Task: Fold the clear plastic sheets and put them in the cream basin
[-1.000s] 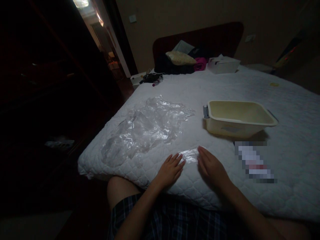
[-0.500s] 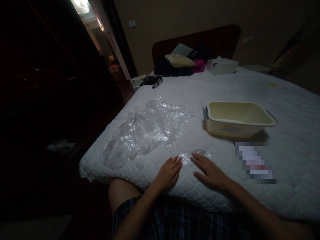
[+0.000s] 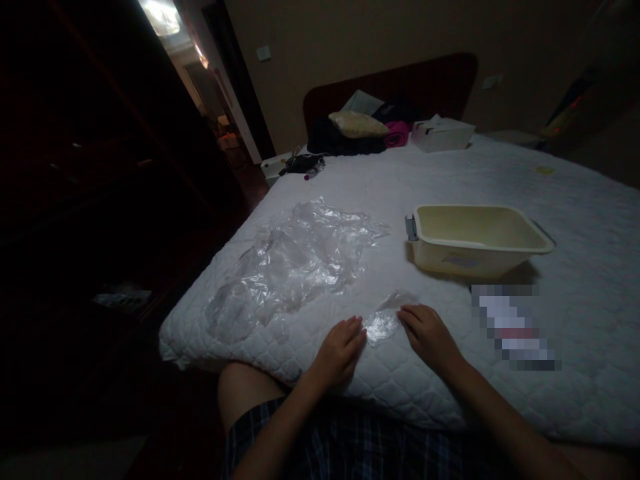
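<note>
Film (image 3: 383, 327), clear and crinkled, lies on the bed (image 3: 575, 400) near its front edge, between the two hands. The left hand (image 3: 340, 353) is palm down, its fingers close together and their tips at the film's left edge. The right hand (image 3: 431, 339) has its fingers together and bent, the tips at the film's right edge; whether either hand pinches it, I cannot tell. Just beyond, a larger clear sheet (image 3: 300, 257) spreads in wrinkles over the bed's left part. Past the right hand stands a cream tub (image 3: 450, 263), upright, with a grey clip (image 3: 411, 228) at its left end. On the near side of the tub lies a pixelated item (image 3: 515, 327). Plaid shorts (image 3: 360, 443) and a bare knee (image 3: 247, 390) show at the near edge. Farther off, before a dark red headboard (image 3: 445, 73), are a pillow (image 3: 357, 125), a pink roll (image 3: 397, 134) and a white box (image 3: 443, 137). Left of these lies a bottle (image 3: 315, 170).
</note>
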Tool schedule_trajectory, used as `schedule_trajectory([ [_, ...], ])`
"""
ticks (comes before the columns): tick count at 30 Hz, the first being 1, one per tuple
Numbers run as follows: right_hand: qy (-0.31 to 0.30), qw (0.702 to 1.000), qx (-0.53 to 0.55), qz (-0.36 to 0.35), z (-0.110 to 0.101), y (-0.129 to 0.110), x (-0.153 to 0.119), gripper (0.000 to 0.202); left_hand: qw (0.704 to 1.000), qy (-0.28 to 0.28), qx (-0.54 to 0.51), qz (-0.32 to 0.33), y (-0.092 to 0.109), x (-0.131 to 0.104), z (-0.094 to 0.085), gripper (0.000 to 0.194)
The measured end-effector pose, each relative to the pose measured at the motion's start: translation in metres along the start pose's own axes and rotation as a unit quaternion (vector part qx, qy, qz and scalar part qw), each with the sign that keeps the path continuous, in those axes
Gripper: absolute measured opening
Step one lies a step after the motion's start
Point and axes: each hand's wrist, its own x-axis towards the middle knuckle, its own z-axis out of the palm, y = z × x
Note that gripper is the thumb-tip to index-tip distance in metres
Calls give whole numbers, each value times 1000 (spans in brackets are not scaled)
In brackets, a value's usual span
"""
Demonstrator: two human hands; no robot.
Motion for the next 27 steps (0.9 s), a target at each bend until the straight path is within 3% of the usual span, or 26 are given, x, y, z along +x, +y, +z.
schedule_trajectory([
  [5, 16, 999, 38, -15, 6, 15, -4, 26, 998, 66, 19, 11, -17, 20, -1, 34],
  [11, 38, 998, 47, -25, 8, 15, -5, 29, 995, -5, 12, 103, -19, 67, 13, 24],
  [16, 82, 996, 40, -17, -1, 7, -7, 25, 996, -22, -11, 81, -15, 64, 28, 22],
  [21, 55, 996, 20, -67, -3, -1, -8, 24, 998, -1, 5, 69, -14, 59, 29, 25],
  [27, 31, 998, 14, -58, 2, 0, -7, 23, 998, 35, 8, 59, -14, 58, 36, 29],
])
